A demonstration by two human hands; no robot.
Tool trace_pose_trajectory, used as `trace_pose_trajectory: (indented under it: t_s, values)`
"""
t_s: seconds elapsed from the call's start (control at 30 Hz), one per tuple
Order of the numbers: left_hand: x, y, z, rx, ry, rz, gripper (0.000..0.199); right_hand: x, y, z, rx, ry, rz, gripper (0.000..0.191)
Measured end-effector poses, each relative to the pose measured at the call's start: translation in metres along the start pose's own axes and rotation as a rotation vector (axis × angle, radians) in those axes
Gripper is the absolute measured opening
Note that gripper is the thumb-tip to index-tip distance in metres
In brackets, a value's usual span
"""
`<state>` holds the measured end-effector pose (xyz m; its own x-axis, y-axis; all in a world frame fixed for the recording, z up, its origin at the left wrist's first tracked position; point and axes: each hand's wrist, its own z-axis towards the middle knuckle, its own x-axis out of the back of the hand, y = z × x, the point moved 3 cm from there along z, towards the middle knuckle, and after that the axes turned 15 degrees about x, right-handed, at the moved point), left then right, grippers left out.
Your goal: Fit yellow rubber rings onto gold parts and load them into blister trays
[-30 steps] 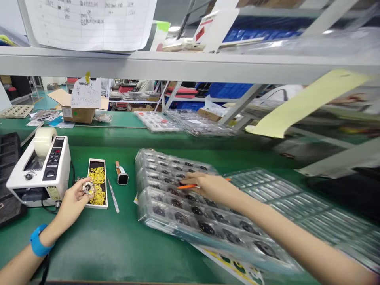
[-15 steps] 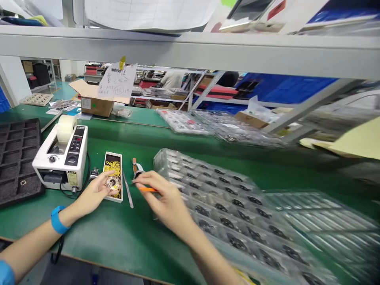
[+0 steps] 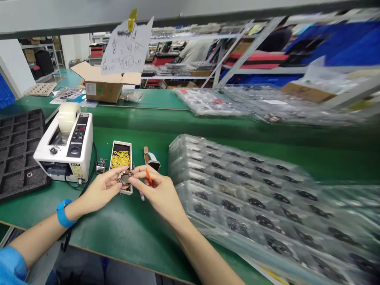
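Note:
My left hand (image 3: 102, 189) pinches a small round ring-shaped part (image 3: 125, 177) over the near end of a white box (image 3: 130, 148) of yellow rings (image 3: 120, 158). On the part's right side, the fingertips of my right hand (image 3: 157, 190) meet it, and an orange-handled tool (image 3: 149, 177) is tucked in those fingers. Metal tweezers (image 3: 141, 195) lie partly hidden beneath my right hand. Just behind that hand is a watch (image 3: 153, 163) with a light strap.
A white tape dispenser (image 3: 67, 146) stands at left beside a black foam tray (image 3: 22, 154). A small metal counter (image 3: 101, 166) sits near the box. Stacked clear trays (image 3: 237, 190) of dark parts fill the right. An open carton (image 3: 103, 87) stands behind.
My right hand has come to the round part and now touches it. The part has been tilted and turned, and the orange tool points more upright. The camera view has shifted.

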<state>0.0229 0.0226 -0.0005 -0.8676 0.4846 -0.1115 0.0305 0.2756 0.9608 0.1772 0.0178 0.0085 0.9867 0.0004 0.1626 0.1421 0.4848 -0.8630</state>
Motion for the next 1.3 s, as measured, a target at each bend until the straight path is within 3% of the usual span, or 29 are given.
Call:
trace_pose_trajectory:
  t_s: [0.37, 0.8, 0.93, 1.03, 1.1, 1.2, 1.3]
  values:
    - [-0.005, 0.002, -0.001, 0.033, 0.078, 0.101, 0.045, -0.004, 0.000, -0.005, 0.088, 0.111, -0.200, 0.011]
    - [-0.004, -0.003, 0.006, 0.007, 0.196, -0.085, 0.030, -0.015, -0.002, -0.014, 0.300, 0.133, -0.513, 0.004]
    - [-0.005, -0.006, 0.006, -0.002, 0.196, -0.092, 0.028, -0.015, 0.004, -0.010, 0.258, 0.017, -0.414, 0.007]
    - [-0.004, -0.005, 0.006, 0.022, 0.173, 0.063, 0.020, -0.015, 0.006, -0.008, 0.250, -0.079, -0.397, 0.014]
    - [-0.002, 0.001, 0.004, -0.008, 0.190, 0.274, 0.010, -0.015, 0.002, -0.008, 0.327, -0.096, -0.466, 0.013]
    - [0.004, 0.014, 0.000, -0.132, 0.327, 0.492, 0.007, -0.015, -0.010, -0.013, 0.537, -0.010, -0.587, 0.005]
    - [0.010, 0.017, 0.000, -0.080, 0.399, 0.324, 0.004, -0.015, -0.022, -0.024, 0.757, 0.143, -0.728, 0.013]
